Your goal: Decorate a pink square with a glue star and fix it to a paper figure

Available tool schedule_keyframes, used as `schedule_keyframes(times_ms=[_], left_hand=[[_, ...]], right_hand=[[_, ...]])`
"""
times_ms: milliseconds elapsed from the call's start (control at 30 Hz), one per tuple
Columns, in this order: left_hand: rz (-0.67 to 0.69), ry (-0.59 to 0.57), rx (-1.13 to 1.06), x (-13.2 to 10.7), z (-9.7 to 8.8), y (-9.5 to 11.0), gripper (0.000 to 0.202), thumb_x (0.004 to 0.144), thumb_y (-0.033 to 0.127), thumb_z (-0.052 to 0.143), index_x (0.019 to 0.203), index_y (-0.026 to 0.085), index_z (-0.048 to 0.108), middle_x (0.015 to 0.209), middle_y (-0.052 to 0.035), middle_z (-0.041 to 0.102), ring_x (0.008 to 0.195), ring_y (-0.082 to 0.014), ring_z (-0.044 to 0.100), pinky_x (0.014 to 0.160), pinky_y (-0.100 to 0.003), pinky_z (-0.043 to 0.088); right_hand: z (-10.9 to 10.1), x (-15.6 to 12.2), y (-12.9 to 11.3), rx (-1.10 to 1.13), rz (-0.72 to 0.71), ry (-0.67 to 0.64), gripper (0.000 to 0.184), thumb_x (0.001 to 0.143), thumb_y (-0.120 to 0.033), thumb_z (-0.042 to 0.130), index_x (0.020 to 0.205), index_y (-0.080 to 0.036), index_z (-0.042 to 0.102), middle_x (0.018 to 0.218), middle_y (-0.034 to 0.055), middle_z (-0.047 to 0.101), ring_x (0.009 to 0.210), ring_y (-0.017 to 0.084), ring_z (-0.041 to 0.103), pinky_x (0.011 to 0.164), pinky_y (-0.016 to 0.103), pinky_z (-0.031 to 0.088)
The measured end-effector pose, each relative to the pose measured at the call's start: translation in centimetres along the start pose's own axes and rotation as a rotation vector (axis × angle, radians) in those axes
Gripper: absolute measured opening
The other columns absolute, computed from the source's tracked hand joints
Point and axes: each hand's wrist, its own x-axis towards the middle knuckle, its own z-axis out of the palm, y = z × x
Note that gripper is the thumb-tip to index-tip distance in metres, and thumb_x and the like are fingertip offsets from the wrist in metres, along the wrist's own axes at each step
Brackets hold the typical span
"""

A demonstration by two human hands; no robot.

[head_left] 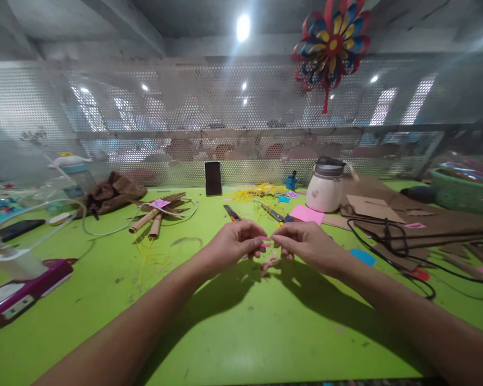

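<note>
Between my two hands, above the green table [233, 327], stretches a thin pink strip [266, 239], perhaps paper. My left hand [241, 241] pinches its left part between thumb and fingers. The fingers of my right hand [300, 239] are closed at its right end. Just below the fingertips lie small curled pinkish scraps [269, 264] on the table. Behind my left hand rests a craft knife [232, 213] with a dark blade and orange on its handle. A pair of scissors [273, 213] lies behind my right hand, its handles partly hidden.
Rolled brown paper tubes [151, 220] and a purple power strip [28, 295] lie left. A phone [213, 178] stands upright at the back. Right are a white jug [324, 187], black cable [386, 241], brown cardboard [438, 209] and a green basket [465, 187]. A paper flower [333, 45] hangs above.
</note>
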Motion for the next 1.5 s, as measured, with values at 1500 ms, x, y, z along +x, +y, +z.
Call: schedule_keyframes(times_ms=[1500], left_hand=[[-0.132, 0.058, -0.267, 0.3, 0.2, -0.3, 0.031, 0.078, 0.041, 0.065, 0.086, 0.011, 0.064, 0.075, -0.0031, 0.060, 0.064, -0.0077, 0.051, 0.059, -0.020, 0.037]], right_hand=[[3.2, -1.1, 0.7, -0.605, -0.531, 0.402, 0.024, 0.086, -0.010, 0.044, 0.065, -0.014, 0.054, 0.061, 0.0041, 0.050, 0.056, 0.014, 0.044, 0.054, 0.028, 0.033]])
